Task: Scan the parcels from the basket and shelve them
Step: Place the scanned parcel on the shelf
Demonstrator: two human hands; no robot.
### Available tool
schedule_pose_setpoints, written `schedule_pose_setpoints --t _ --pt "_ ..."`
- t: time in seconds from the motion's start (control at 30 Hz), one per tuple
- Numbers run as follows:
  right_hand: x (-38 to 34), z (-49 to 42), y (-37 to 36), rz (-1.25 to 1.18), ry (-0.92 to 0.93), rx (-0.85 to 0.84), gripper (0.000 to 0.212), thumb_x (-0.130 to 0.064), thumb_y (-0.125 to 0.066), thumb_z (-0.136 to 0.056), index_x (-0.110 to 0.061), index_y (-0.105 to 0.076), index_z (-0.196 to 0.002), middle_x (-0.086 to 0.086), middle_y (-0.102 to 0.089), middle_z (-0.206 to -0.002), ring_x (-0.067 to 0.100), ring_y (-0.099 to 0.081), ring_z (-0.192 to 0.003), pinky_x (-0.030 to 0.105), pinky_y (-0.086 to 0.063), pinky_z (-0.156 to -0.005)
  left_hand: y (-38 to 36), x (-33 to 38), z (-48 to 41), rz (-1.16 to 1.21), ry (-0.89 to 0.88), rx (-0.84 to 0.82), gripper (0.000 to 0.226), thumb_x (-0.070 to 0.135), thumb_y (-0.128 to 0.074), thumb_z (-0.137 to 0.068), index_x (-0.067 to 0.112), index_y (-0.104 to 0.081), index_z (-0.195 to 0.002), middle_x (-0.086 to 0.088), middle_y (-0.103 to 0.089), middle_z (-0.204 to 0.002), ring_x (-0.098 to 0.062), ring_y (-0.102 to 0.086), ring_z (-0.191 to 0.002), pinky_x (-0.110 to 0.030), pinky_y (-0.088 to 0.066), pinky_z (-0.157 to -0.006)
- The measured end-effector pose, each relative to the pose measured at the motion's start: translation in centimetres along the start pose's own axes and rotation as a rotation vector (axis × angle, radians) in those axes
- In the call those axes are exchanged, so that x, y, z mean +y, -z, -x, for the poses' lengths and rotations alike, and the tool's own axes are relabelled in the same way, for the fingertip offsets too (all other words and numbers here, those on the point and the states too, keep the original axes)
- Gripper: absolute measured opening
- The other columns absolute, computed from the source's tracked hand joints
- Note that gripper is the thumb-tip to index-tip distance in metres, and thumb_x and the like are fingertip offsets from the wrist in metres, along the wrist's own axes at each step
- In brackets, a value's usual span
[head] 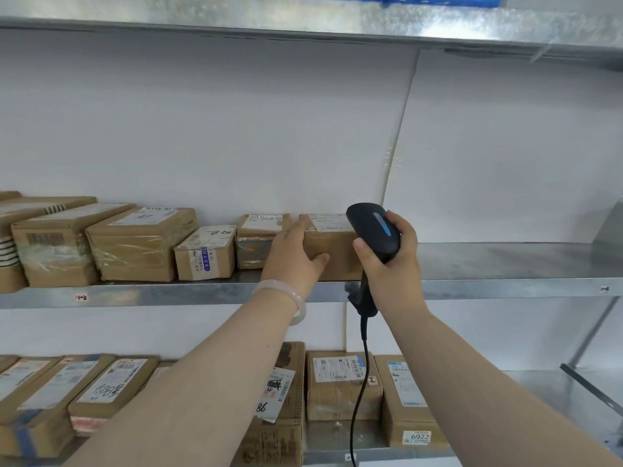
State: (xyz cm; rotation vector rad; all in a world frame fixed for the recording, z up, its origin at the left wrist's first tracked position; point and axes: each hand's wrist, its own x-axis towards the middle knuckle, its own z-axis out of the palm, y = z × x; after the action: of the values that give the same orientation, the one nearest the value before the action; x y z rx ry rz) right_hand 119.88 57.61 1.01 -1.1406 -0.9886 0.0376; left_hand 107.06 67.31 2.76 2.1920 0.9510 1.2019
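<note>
Left grip [292, 256] clasps the shelved parcel [333, 252] — right grip [396, 267] holds the scanner [372, 227] beside it.

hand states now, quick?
Left hand: gripping box.
Right hand: gripping scanner.

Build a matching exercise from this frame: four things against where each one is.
Things:
1 scanner
2 bracelet
3 left hand
4 6922 box

Places:
A lower shelf
B gripping a box on the middle shelf
C right hand
D left wrist

Pairs: 1-C, 2-D, 3-B, 4-A
</note>
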Motion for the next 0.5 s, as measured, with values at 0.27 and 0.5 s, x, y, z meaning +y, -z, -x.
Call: schedule_pose_setpoints --t 0.27,0.5 --pt "0.9 -2.2 -1.0 0.015 -0.026 -0.008 0.055 -0.026 -0.075 -0.088 -0.040 -0.042 -0.129 -0.031 -0.054 -0.113 -0.022 -0.054 -0.093 0.000 -0.042 -0.073 -1.9 -0.8 0.6 -0.487 -0.166 -0.003 0.078 0.039 -0.051 -0.099 0.027 -0.002 -0.159 -0.002 0.008 -0.166 -0.024 -0.003 -0.151 -0.039 -0.020 -0.118" --pt "0.5 -2.3 -1.3 0.009 -0.035 -0.012 0.058 -0.024 -0.075 -0.088 -0.032 -0.043 -0.137 -0.033 -0.052 -0.108 -0.025 -0.054 -0.087 -0.002 -0.042 -0.067 -1.2 -0.2 -0.1 -0.584 -0.054 -0.087 0.083 0.054 -0.048 -0.096 0.035 0.006 -0.157 0.005 0.012 -0.166 -0.024 0.007 -0.152 -0.048 -0.009 -0.121"
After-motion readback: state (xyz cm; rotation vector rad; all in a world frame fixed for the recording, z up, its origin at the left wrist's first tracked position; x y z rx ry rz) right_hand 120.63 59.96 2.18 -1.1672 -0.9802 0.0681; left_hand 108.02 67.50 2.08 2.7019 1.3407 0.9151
